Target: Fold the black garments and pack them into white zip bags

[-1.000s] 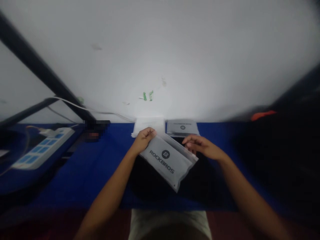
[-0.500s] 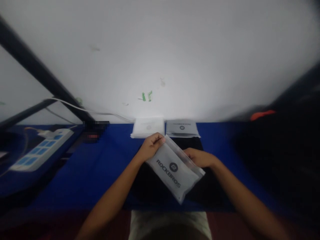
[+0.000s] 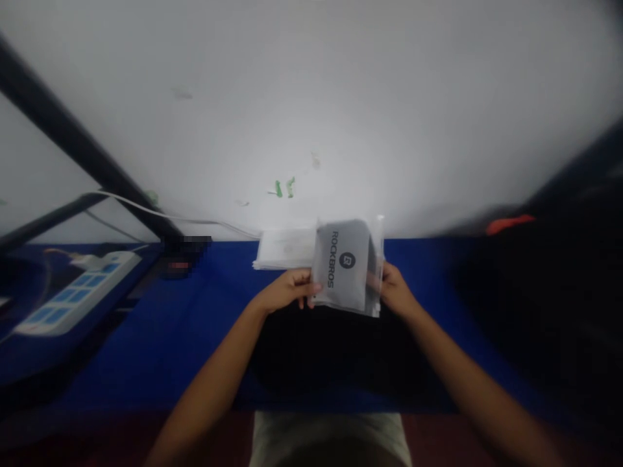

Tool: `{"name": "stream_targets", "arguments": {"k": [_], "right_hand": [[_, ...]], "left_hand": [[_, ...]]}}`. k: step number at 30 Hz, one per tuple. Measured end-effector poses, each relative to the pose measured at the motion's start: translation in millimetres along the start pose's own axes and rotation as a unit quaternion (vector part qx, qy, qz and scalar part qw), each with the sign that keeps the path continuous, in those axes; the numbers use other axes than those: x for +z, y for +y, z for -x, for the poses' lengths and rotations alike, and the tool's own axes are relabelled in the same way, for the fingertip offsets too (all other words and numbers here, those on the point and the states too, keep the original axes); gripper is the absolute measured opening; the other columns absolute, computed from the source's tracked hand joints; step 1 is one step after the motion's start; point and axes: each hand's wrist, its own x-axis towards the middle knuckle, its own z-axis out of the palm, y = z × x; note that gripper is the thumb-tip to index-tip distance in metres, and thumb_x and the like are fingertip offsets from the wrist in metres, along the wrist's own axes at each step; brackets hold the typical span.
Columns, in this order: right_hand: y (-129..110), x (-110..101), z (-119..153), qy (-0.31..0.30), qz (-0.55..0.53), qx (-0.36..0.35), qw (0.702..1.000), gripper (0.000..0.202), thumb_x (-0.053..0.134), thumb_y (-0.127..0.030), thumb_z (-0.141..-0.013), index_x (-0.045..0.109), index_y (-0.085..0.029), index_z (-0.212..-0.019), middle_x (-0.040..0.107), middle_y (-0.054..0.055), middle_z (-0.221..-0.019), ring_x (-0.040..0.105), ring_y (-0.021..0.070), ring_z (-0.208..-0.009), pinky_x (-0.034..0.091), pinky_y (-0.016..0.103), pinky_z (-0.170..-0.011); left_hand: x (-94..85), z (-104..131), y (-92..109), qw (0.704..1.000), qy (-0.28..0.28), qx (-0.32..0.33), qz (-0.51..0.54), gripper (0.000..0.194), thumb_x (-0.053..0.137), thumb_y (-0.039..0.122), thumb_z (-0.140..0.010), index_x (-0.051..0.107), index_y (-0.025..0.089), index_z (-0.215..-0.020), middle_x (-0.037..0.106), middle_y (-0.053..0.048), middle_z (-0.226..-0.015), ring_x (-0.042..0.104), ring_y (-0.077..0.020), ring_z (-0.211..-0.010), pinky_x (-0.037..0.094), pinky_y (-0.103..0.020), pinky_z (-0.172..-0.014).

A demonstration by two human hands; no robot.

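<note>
White stack: right end hidden by bag.
Left hand: pinching bag's left edge, thumb in front; some fingers hidden.
Bag: between the hands, above blue table; frosted grey, clearer right strip, ROCKBROS print sideways; contents unclear.
Right hand: gripping bag's right edge; fingertips blurred through plastic.

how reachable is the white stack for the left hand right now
Probably yes: the left hand is just in front of the white stack, with nothing seen between them. It holds the pouch, though, so would likely need to let go first.
</note>
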Motion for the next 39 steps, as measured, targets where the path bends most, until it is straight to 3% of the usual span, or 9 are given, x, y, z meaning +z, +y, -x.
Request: {"name": "stream_targets", "arguments": {"k": [4,9,11,17,21,26,32,36,39], "right_hand": [[-2,1,1,0.008,-0.03,0.036,0.999,0.035,0.073,-0.041,-0.079,0.069,-0.023,-0.109,0.071,0.005,-0.112,0.065,0.0255,-0.103,0.05,0.045,-0.097],[0,1,1,0.044,-0.106,0.093,0.989,0.037,0.077,-0.038,-0.075,0.067,-0.023,-0.107,0.073,0.004,-0.103,0.069,0.024,-0.091,0.055,0.042,-0.086],[2,3,1,0.077,-0.113,0.092,0.986,0.039,0.078,-0.039,-0.074,0.066,-0.024,-0.107,0.072,0.004,-0.101,0.068,0.0238,-0.089,0.056,0.041,-0.084],[1,8,1,0.101,-0.094,0.068,0.988,0.037,0.076,-0.042,-0.076,0.063,-0.024,-0.106,0.07,0.004,-0.105,0.066,0.0233,-0.094,0.052,0.04,-0.089],[-3,6,4,0.047,-0.059,0.08,0.994,0.034,0.077,-0.04,-0.075,0.066,-0.023,-0.102,0.07,0.003,-0.101,0.065,0.0218,-0.09,0.052,0.036,-0.085],[-14,-3,6,-0.055,-0.069,0.125,0.988,0.024,0.077,-0.036,-0.075,0.067,-0.02,-0.09,0.068,0.0,-0.081,0.063,0.016,-0.072,0.051,0.028,-0.067],[-21,-5,9,-0.197,-0.101,0.168,0.961,0.023,0.077,-0.031,-0.074,0.068,-0.018,-0.09,0.068,0.0,-0.084,0.064,0.0148,-0.075,0.051,0.027,-0.072],[-17,-4,9,-0.217,-0.094,0.182,0.955,0.02,0.076,-0.03,-0.075,0.068,-0.018,-0.089,0.069,0.0,-0.084,0.063,0.0129,-0.072,0.05,0.025,-0.068],[-16,-5,8,-0.229,-0.098,0.186,0.95,0.019,0.076,-0.029,-0.076,0.068,-0.017,-0.089,0.068,-0.001,-0.081,0.062,0.0117,-0.069,0.048,0.022,-0.065]], "left_hand": [[-15.2,1,-4,0.992,0.129,0.012,0.004,0.031,0.071,0.043,-0.079,0.057,0.015,-0.073,0.057,0.003,-0.061,0.057,-0.008,-0.051,0.042,-0.017,-0.045],[-23.9,-4,-8,0.951,0.284,0.042,0.116,0.033,0.075,0.043,-0.074,0.056,0.015,-0.077,0.056,0.004,-0.061,0.052,-0.0064,-0.046,0.041,-0.017,-0.039],[-16.6,-7,-8,0.939,0.288,0.038,0.185,0.036,0.076,0.044,-0.073,0.055,0.016,-0.08,0.057,0.004,-0.062,0.052,-0.0068,-0.044,0.04,-0.017,-0.037],[13.8,-10,-8,0.973,0.136,-0.038,0.18,0.036,0.077,0.043,-0.073,0.056,0.015,-0.079,0.063,-0.001,-0.065,0.063,-0.0136,-0.055,0.047,-0.021,-0.043],[4.7,-10,-11,0.966,0.216,-0.005,0.139,0.034,0.075,0.042,-0.072,0.058,0.014,-0.08,0.063,-0.001,-0.067,0.061,-0.0118,-0.052,0.047,-0.021,-0.044],[-48.4,-11,-15,0.912,0.404,0.001,-0.078,0.032,0.054,0.049,-0.082,0.055,0.017,-0.087,0.061,-0.001,-0.074,0.059,-0.0116,-0.052,0.046,-0.023,-0.047],[-113.5,-14,-12,0.851,0.45,-0.091,-0.254,0.019,0.062,0.031,-0.074,0.05,0.019,-0.064,0.058,-0.006,-0.064,0.063,-0.026,-0.073,0.048,-0.035,-0.063],[-109.9,-16,-21,0.79,0.473,-0.097,-0.378,0.022,0.067,0.029,-0.07,0.059,0.016,-0.087,0.063,-0.018,-0.103,0.048,-0.0409,-0.118,0.042,-0.051,-0.091],[-89.0,-24,-33,0.759,0.382,-0.004,-0.527,0.04,0.056,0.037,-0.084,0.057,0.014,-0.117,0.054,-0.02,-0.127,0.042,-0.0357,-0.127,0.035,-0.048,-0.104]]}}
